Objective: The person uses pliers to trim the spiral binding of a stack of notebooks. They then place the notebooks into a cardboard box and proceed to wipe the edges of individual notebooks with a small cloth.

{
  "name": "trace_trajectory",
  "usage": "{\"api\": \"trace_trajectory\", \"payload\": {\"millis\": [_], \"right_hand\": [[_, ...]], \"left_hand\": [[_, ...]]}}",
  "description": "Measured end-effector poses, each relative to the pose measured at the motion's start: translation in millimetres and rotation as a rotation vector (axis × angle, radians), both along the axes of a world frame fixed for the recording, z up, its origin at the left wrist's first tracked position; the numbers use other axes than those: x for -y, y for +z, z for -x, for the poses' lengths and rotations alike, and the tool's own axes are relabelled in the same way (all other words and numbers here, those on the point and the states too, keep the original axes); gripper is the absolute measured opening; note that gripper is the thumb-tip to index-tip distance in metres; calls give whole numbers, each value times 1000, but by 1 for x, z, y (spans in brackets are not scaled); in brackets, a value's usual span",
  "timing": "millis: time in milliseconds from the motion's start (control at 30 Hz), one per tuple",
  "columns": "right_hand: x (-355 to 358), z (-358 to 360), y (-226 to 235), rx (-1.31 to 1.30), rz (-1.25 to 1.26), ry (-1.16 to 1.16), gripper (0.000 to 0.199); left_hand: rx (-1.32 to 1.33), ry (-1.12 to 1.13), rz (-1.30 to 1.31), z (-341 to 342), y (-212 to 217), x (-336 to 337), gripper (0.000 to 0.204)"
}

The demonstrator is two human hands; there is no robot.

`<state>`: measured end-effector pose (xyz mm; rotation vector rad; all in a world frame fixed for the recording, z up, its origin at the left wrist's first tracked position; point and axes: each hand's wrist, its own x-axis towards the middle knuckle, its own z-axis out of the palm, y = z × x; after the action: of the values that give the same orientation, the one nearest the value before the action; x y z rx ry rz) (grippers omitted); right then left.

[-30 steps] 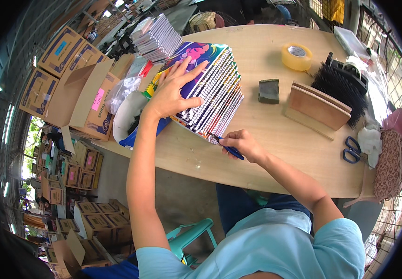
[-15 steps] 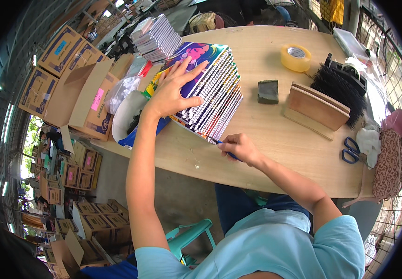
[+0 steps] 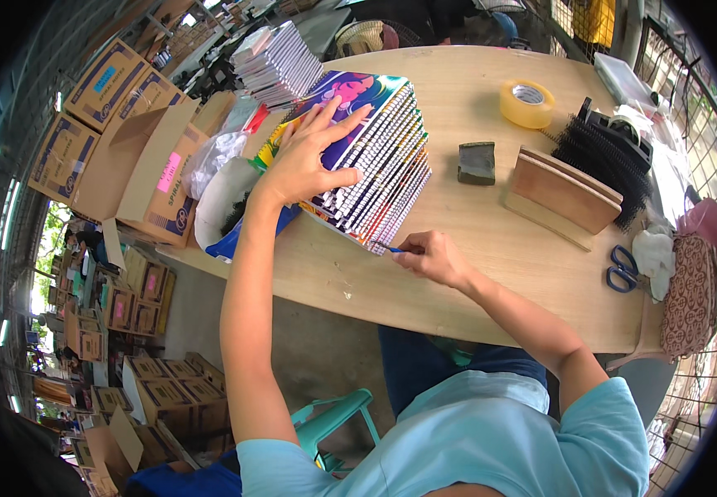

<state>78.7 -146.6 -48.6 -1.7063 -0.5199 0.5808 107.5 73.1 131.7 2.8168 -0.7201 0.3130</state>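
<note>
A stack of spiral notebooks stands on the table, its bound edges facing me; the top cover is colourful with a drawn pink figure. My left hand lies across that cover and the upper spirals, fingers spread and thumb stretched along the bindings. Down at the stack's lower near corner, my right hand is closed around a slim blue-handled tool. Its dark tip reaches the end of the lowest bindings. Most of the handle is hidden in my fist, so the kind of tool is unclear.
Left of the stack are a blue-and-white container with black bits and open cartons. More notebooks are piled behind. To the right sit a tape roll, a dark block, a wooden block, black coils and scissors.
My right hand has shifted slightly up and right, and less of the tool's blue handle shows beneath it. The left hand stays spread on the stack.
</note>
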Motion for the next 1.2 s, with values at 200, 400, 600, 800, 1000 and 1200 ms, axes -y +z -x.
{"api": "trace_trajectory", "payload": {"millis": [200,400,600,800,1000,1200], "right_hand": [[3,7,-6,392,23,-71,35],[0,21,-8,692,193,-151,40],[5,11,-20,684,96,-126,41],[0,13,-19,772,140,-112,37],[-1,-14,4,-91,144,107,24],[1,10,-18,587,71,-122,31]], "left_hand": [[5,15,4,-1,0,0,86],[-7,35,1,0,-1,-1,86],[5,7,-2,-1,-1,1,86],[1,28,13,1,-1,0,86],[11,29,3,1,-3,-1,85],[-23,73,-13,2,0,3,83]]}}
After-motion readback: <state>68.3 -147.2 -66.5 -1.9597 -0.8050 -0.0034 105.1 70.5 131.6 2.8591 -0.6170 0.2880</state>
